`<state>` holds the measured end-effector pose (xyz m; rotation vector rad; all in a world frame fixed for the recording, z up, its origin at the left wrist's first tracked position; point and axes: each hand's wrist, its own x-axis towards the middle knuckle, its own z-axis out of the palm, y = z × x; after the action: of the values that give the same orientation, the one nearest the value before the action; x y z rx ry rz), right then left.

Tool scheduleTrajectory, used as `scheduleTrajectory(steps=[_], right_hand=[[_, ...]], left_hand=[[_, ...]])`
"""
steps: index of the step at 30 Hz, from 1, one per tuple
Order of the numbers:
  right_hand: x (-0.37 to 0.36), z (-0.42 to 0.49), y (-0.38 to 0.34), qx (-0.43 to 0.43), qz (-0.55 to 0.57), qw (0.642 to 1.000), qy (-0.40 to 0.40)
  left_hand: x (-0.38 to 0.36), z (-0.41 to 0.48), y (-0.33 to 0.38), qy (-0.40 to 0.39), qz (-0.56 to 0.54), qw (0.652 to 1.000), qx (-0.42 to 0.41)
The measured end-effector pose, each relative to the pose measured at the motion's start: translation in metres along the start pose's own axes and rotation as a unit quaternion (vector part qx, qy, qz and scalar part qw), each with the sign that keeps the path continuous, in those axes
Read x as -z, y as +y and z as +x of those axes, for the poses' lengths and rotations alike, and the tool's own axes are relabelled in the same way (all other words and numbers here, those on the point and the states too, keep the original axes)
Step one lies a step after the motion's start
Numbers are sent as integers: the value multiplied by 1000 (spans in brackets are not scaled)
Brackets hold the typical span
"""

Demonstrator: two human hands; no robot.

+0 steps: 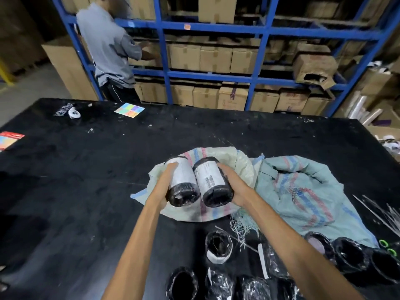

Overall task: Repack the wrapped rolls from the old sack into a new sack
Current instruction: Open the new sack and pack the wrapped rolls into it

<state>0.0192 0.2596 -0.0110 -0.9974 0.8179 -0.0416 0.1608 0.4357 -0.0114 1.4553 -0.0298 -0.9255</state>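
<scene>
Two black-wrapped rolls with white labels lie side by side over a pale green woven sack (pixel 242 165). My left hand (pixel 165 182) grips the left roll (pixel 183 180) from its left side. My right hand (pixel 234 182) grips the right roll (pixel 213 180), which shows a barcode, from its right side. A second, bluish woven sack (pixel 303 191) with red and blue stripes lies crumpled to the right. Several more black-wrapped rolls (pixel 218 245) stand at the table's near edge.
The black table (pixel 86 169) carries a colourful sheet (pixel 129 110) and a small white object (pixel 74 113) at the far left. A person in a grey shirt (pixel 108 46) stands at blue racks of cardboard boxes (pixel 216 55) behind the table. Loose threads (pixel 240 226) lie by the sacks.
</scene>
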Motion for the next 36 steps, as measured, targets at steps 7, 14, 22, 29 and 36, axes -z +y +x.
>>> scheduleTrajectory(steps=[7, 14, 22, 29, 36], right_hand=[[9, 123, -45, -133, -173, 976, -1], [20, 199, -15, -110, -275, 946, 133], [67, 184, 20, 35, -447, 848, 281], [63, 176, 24, 62, -488, 822, 287], [62, 110, 13, 158, -541, 811, 160]], left_hand=[[9, 92, 23, 9, 109, 984, 137], [-5, 167, -11, 135, 274, 937, 171], [9, 188, -58, 269, 494, 826, 23], [9, 199, -62, 255, 546, 798, 21], [30, 122, -51, 126, 463, 862, -160]])
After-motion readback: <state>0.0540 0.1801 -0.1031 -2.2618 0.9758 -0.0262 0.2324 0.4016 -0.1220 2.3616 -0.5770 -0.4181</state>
